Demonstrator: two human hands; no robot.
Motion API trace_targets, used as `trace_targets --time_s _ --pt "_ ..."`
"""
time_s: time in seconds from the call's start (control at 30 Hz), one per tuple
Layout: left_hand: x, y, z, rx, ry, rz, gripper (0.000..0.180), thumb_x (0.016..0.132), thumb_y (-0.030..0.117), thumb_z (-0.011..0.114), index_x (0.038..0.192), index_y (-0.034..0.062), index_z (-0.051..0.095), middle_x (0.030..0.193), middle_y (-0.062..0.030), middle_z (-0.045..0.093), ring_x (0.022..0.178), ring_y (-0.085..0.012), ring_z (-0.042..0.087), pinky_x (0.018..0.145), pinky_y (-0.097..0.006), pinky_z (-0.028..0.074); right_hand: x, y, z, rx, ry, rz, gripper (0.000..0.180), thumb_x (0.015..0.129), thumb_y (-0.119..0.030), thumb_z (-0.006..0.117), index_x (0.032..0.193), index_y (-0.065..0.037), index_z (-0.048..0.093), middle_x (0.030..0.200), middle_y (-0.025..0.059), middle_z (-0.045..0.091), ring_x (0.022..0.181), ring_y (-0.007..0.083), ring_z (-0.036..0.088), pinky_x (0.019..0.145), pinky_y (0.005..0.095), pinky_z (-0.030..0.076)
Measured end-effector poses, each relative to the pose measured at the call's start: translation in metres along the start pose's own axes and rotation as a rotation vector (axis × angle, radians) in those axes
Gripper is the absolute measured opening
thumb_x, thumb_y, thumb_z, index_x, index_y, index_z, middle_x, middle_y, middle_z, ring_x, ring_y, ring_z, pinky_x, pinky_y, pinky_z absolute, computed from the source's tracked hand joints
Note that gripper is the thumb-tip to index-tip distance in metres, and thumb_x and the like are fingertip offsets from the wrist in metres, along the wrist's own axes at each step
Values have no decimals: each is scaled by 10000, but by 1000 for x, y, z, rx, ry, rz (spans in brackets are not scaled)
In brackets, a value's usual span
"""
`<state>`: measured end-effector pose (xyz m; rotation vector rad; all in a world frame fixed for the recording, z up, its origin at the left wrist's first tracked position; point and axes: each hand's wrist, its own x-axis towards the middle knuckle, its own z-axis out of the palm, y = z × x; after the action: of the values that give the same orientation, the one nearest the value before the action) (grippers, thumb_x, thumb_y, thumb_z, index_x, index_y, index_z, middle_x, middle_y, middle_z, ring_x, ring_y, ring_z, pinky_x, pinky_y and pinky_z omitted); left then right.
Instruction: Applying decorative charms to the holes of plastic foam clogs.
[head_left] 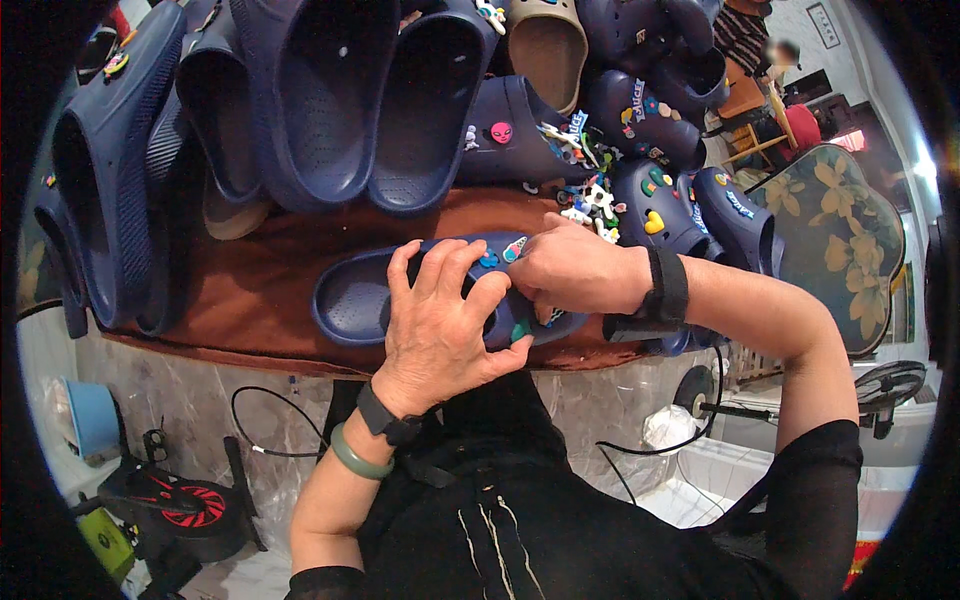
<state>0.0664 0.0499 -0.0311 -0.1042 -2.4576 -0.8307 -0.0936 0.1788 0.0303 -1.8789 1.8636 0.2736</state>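
A navy foam clog lies on its sole on the brown cloth, its heel end to the left. Spread over its upper, my left hand grips it, thumb reaching toward the toe side. Curled into a fist, my right hand presses against the upper near the toe. Whatever its fingertips pinch is hidden. Between the two hands a blue flower charm and an ice-cream-shaped charm show on the clog. A green charm sits by my left thumb.
Large navy clogs crowd the table's far and left sides. A heap of loose charms lies beyond my right hand, beside decorated clogs. The brown cloth reaches the table's near edge. A floral-patterned board stands at the right.
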Motion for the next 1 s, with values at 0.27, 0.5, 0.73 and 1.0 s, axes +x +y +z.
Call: trace_targets --time_s 0.27,0.5,0.73,1.0 --pt "-1 0 2 49 7 12 546 597 423 795 1009 133 584 1211 -118 518 1184 -320 472 1027 -542 291 -27 -5 13 268 154 301 294 658 -251 817 772 -108 587 786 55 605 860 270 612 814 421 366" --pt "3 -1 2 60 -5 17 540 588 422 795 998 138 587 1201 -113 522 1181 -320 474 1035 -530 282 -7 4 13 425 72 253 291 602 -180 829 763 -74 612 720 70 599 743 277 605 707 402 414" --pt "0 0 2 59 17 21 541 584 423 800 999 143 594 1193 -103 529 1164 -314 483 1032 -514 289 -37 7 18 596 267 220 300 651 -204 844 828 -39 667 711 96 642 721 242 658 648 368 500" --pt "0 5 -4 65 2 20 531 609 390 809 1017 130 590 1183 -122 523 1175 -315 480 1036 -541 285 -43 71 65 317 795 362 213 869 -188 662 1031 -53 689 797 175 680 777 323 674 682 405 528"
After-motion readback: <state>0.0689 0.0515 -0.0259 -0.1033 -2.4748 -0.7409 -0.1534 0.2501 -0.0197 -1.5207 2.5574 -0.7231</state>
